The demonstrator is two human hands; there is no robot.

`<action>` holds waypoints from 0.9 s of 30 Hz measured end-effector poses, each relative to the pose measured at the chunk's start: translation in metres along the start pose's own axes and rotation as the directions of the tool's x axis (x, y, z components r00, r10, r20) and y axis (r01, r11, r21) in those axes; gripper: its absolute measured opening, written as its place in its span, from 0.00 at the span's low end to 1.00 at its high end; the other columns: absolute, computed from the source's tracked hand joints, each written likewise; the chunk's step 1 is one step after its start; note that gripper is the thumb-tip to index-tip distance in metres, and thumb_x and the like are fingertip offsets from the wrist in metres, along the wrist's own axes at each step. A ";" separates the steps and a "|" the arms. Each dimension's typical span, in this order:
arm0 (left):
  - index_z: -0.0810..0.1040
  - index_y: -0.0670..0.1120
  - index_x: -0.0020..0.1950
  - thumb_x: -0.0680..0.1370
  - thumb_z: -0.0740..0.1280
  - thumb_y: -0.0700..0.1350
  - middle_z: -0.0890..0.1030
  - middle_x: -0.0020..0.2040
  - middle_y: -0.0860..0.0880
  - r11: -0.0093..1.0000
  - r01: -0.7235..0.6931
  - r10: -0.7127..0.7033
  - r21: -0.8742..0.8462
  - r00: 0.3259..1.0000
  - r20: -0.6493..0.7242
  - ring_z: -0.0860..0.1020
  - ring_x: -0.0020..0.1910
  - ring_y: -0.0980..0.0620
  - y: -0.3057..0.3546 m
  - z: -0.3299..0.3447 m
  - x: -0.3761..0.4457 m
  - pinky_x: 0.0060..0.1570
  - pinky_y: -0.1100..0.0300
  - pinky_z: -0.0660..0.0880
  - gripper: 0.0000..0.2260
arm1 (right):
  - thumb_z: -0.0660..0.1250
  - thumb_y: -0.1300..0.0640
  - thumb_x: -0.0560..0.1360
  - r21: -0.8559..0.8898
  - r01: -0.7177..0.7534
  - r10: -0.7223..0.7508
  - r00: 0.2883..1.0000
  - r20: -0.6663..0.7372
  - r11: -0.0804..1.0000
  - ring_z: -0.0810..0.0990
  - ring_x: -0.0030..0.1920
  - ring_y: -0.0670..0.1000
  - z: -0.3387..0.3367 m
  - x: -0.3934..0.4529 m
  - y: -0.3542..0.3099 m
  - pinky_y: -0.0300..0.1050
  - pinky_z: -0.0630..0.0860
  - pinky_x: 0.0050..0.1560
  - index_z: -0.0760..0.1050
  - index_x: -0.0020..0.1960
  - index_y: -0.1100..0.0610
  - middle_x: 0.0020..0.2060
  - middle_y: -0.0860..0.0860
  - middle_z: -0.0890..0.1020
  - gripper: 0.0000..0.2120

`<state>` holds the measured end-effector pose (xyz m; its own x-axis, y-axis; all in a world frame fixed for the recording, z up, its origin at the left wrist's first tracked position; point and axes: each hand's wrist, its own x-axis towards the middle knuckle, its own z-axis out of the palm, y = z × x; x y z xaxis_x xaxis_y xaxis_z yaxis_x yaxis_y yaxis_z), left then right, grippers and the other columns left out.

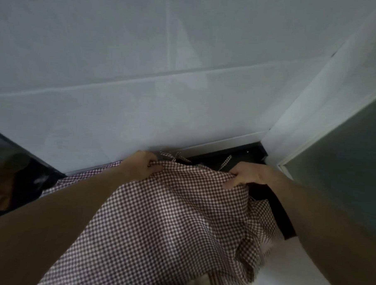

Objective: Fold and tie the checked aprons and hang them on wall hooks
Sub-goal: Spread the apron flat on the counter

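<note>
A brown-and-white checked apron [168, 217] hangs spread between both my hands and drapes down toward me. My left hand [142, 165] grips its far edge at the upper left, fingers curled into the cloth. My right hand [243, 175] pinches the far edge at the upper right. Thin checked ties [225, 162] trail off behind the far edge over a dark surface. More checked cloth [84, 176] shows to the left under my left forearm. No wall hooks are in view.
A white tiled wall [163, 87] rises straight ahead. At the right, a white corner and a grey-green panel [354, 160] stand close. A dark counter surface [257, 154] runs along the wall's foot. Dark blurred shapes [13, 173] sit at the left.
</note>
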<state>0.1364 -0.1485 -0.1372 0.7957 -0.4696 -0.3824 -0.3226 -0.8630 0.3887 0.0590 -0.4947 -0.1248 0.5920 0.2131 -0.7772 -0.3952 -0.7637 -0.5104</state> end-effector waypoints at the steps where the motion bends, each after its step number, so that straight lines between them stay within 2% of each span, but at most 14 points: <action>1: 0.81 0.46 0.59 0.81 0.65 0.55 0.82 0.58 0.45 1.000 0.000 0.000 0.004 1.000 -0.023 0.79 0.54 0.46 0.002 -0.001 0.001 0.54 0.57 0.73 0.16 | 0.80 0.39 0.61 -0.061 -0.034 0.034 0.999 -0.007 0.998 0.81 0.50 0.43 -0.006 -0.006 0.000 0.41 0.75 0.57 0.81 0.49 0.44 0.46 0.38 0.84 0.19; 3: 0.81 0.45 0.58 0.81 0.63 0.55 0.82 0.57 0.44 1.000 -0.004 0.006 0.019 0.995 -0.103 0.78 0.54 0.44 0.004 -0.003 -0.001 0.51 0.56 0.72 0.15 | 0.80 0.44 0.65 -0.194 -0.116 0.102 0.992 -0.080 0.974 0.79 0.49 0.42 -0.015 -0.012 0.005 0.43 0.74 0.58 0.79 0.51 0.44 0.51 0.40 0.82 0.18; 5: 0.80 0.46 0.56 0.81 0.63 0.56 0.82 0.55 0.44 0.998 0.000 0.010 0.056 0.983 -0.185 0.79 0.54 0.43 0.002 -0.005 -0.003 0.50 0.54 0.73 0.15 | 0.79 0.39 0.62 -0.356 -0.208 0.152 0.972 -0.179 0.911 0.78 0.50 0.47 -0.021 -0.016 0.010 0.46 0.76 0.60 0.79 0.61 0.49 0.57 0.47 0.81 0.31; 7: 0.80 0.47 0.55 0.80 0.63 0.58 0.82 0.55 0.44 0.995 0.010 0.012 0.098 0.976 -0.219 0.79 0.54 0.42 -0.003 -0.006 -0.005 0.50 0.52 0.74 0.16 | 0.79 0.39 0.63 -0.444 -0.236 0.158 0.966 -0.206 0.864 0.79 0.47 0.47 -0.027 -0.025 0.009 0.41 0.77 0.53 0.78 0.64 0.55 0.55 0.49 0.82 0.35; 10: 0.80 0.47 0.56 0.80 0.62 0.60 0.82 0.56 0.44 0.992 0.025 0.007 0.125 0.969 -0.245 0.79 0.54 0.42 -0.006 -0.009 -0.009 0.51 0.51 0.76 0.18 | 0.79 0.39 0.64 -0.507 -0.276 0.148 0.949 -0.279 0.817 0.75 0.39 0.42 -0.040 -0.045 0.005 0.36 0.71 0.38 0.79 0.61 0.58 0.42 0.45 0.79 0.33; 14: 0.79 0.46 0.55 0.80 0.62 0.60 0.81 0.57 0.44 0.990 0.080 -0.048 0.120 0.967 -0.250 0.78 0.55 0.42 -0.012 -0.008 -0.015 0.51 0.51 0.75 0.18 | 0.72 0.31 0.67 -0.549 -0.427 0.100 0.845 -0.526 0.719 0.75 0.44 0.51 -0.054 -0.064 0.001 0.44 0.68 0.45 0.75 0.51 0.55 0.42 0.49 0.76 0.29; 16: 0.79 0.45 0.55 0.80 0.62 0.60 0.81 0.57 0.43 0.988 0.100 -0.065 0.122 0.963 -0.262 0.78 0.55 0.42 -0.015 -0.009 -0.018 0.51 0.51 0.75 0.19 | 0.72 0.30 0.65 -0.513 -0.377 0.105 0.870 -0.481 0.771 0.75 0.43 0.52 -0.063 -0.075 0.003 0.43 0.67 0.40 0.73 0.46 0.55 0.43 0.51 0.77 0.29; 18: 0.79 0.45 0.56 0.80 0.63 0.60 0.80 0.57 0.43 0.987 0.118 -0.084 0.111 0.959 -0.270 0.79 0.54 0.43 -0.015 -0.011 -0.021 0.48 0.53 0.74 0.19 | 0.74 0.30 0.63 -0.470 -0.294 0.070 0.897 -0.437 0.833 0.78 0.43 0.52 -0.072 -0.087 0.009 0.44 0.70 0.39 0.78 0.44 0.57 0.41 0.51 0.80 0.30; 19: 0.79 0.45 0.56 0.80 0.63 0.60 0.80 0.56 0.43 0.987 0.124 -0.091 0.106 0.957 -0.276 0.79 0.54 0.43 -0.015 -0.012 -0.022 0.47 0.54 0.73 0.20 | 0.75 0.33 0.64 -0.448 -0.271 0.039 0.886 -0.462 0.852 0.79 0.42 0.53 -0.075 -0.092 0.012 0.44 0.71 0.39 0.80 0.43 0.56 0.40 0.51 0.81 0.26; 21: 0.79 0.45 0.57 0.80 0.62 0.60 0.80 0.56 0.43 0.986 0.131 -0.096 0.105 0.952 -0.290 0.79 0.54 0.43 -0.013 -0.013 -0.023 0.47 0.54 0.73 0.20 | 0.78 0.43 0.68 -0.349 -0.238 -0.041 0.773 -0.633 0.906 0.80 0.41 0.54 -0.081 -0.094 0.020 0.43 0.70 0.38 0.81 0.41 0.55 0.38 0.51 0.81 0.15; 23: 0.78 0.45 0.58 0.80 0.61 0.61 0.81 0.57 0.43 0.984 0.142 -0.106 0.107 0.950 -0.293 0.79 0.55 0.43 -0.011 -0.012 -0.022 0.48 0.54 0.73 0.20 | 0.78 0.51 0.70 -0.264 -0.207 -0.113 0.545 -0.831 0.942 0.80 0.47 0.59 -0.079 -0.088 0.023 0.44 0.71 0.43 0.82 0.46 0.57 0.43 0.56 0.82 0.11; 24: 0.78 0.45 0.58 0.80 0.61 0.60 0.81 0.57 0.44 0.983 0.146 -0.107 0.114 0.950 -0.292 0.79 0.55 0.43 -0.010 -0.010 -0.021 0.48 0.54 0.73 0.20 | 0.78 0.53 0.69 -0.254 -0.247 -0.120 0.452 -0.884 0.935 0.79 0.52 0.61 -0.073 -0.081 0.025 0.47 0.72 0.48 0.81 0.52 0.58 0.50 0.59 0.80 0.15; 26: 0.78 0.46 0.58 0.80 0.61 0.60 0.81 0.56 0.44 0.981 0.145 -0.104 0.126 0.953 -0.286 0.79 0.54 0.43 -0.009 -0.007 -0.020 0.47 0.54 0.73 0.19 | 0.77 0.53 0.69 -0.214 -0.275 -0.093 0.394 -0.914 0.937 0.75 0.58 0.62 -0.052 -0.063 0.027 0.53 0.74 0.58 0.76 0.60 0.58 0.58 0.61 0.75 0.22; 27: 0.78 0.46 0.57 0.80 0.61 0.60 0.81 0.55 0.44 0.981 0.144 -0.102 0.131 0.954 -0.283 0.79 0.53 0.43 -0.008 -0.006 -0.021 0.46 0.54 0.73 0.19 | 0.75 0.53 0.71 -0.187 -0.222 -0.076 0.429 -0.900 0.957 0.75 0.57 0.60 -0.040 -0.057 0.021 0.53 0.74 0.58 0.75 0.59 0.59 0.58 0.60 0.75 0.20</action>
<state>0.1256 -0.1308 -0.1278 0.9369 -0.3073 -0.1667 -0.2692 -0.9383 0.2169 0.0446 -0.5471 -0.0765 0.9163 -0.3989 0.0362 -0.3785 -0.8919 -0.2475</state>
